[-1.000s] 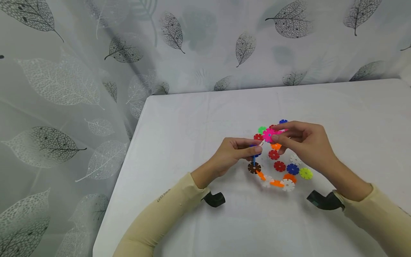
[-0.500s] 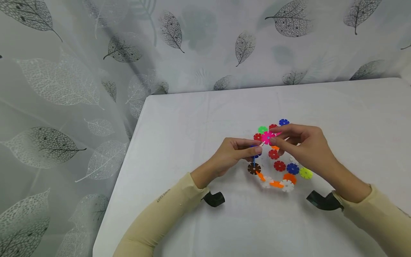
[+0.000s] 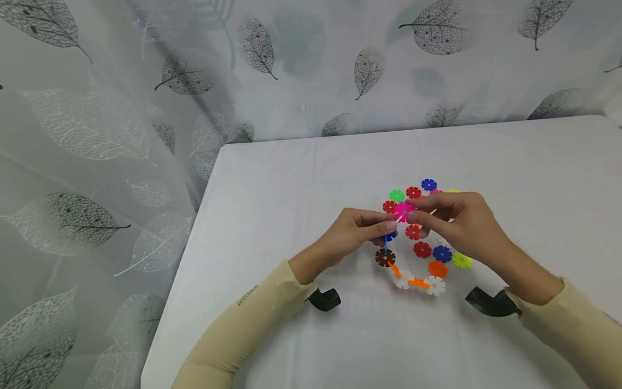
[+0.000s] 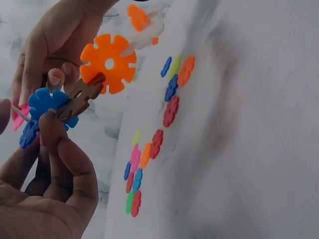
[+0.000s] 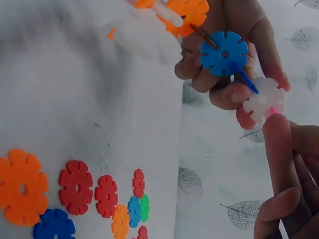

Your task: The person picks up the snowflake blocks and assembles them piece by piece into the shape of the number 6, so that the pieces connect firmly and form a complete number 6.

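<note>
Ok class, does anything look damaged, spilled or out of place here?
Nothing stands out: the chain of discs looks joined where visible, and the loose discs lie flat on the table, with no damage showing.

It seems to be an indoor place of unclear kind, with leaf-printed curtains [image 3: 301, 59] left of and beyond a white table [image 3: 277, 183].

pink disc [image 3: 403, 212] between both hands [image 3: 357, 232] [image 3: 459, 216]

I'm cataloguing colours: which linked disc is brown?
The brown disc near the left hand, linked between a light blue disc and an orange disc; no other looks brown.
</note>
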`<state>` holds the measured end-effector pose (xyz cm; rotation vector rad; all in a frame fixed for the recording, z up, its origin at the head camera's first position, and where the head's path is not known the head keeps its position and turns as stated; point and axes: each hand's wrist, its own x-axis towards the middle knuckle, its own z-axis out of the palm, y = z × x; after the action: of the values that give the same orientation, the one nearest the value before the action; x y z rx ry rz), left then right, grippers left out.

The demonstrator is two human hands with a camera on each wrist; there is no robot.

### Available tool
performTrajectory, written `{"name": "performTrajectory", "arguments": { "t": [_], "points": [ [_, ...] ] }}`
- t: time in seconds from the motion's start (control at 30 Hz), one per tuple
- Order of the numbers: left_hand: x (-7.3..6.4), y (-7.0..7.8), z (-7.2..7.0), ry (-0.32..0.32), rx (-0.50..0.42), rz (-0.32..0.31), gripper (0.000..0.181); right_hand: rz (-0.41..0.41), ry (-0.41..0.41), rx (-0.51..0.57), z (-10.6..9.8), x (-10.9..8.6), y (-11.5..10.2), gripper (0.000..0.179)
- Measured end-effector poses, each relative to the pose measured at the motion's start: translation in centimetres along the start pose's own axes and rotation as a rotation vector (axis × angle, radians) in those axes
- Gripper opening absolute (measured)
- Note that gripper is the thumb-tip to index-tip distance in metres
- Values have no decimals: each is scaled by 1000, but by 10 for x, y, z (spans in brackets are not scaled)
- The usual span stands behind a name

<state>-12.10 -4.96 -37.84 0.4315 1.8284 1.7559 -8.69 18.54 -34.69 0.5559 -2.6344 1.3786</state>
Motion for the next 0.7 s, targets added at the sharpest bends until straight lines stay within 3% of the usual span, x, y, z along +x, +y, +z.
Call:
{"name": "performTrajectory", "arguments": {
  "t": [0.13, 0.27, 0.37, 0.5, 0.7],
  "points": [
    [-1, 5, 0, -45, 70, 20, 34, 39, -2, 45, 3, -2, 3, 23],
    [-4, 7, 1, -60, 213, 111, 34, 80, 1, 71, 7, -4, 5, 23],
    [-6, 8, 1, -46, 267, 161, 37, 82, -4, 66, 8, -4, 5, 29],
    [-6, 8, -4, -18, 199, 177, 41, 88, 30, 69, 2, -3, 6, 38],
    [-6, 10, -12, 33, 134, 216, 46, 162, 140, 80, -13, -2, 16, 46]
  ]
}}
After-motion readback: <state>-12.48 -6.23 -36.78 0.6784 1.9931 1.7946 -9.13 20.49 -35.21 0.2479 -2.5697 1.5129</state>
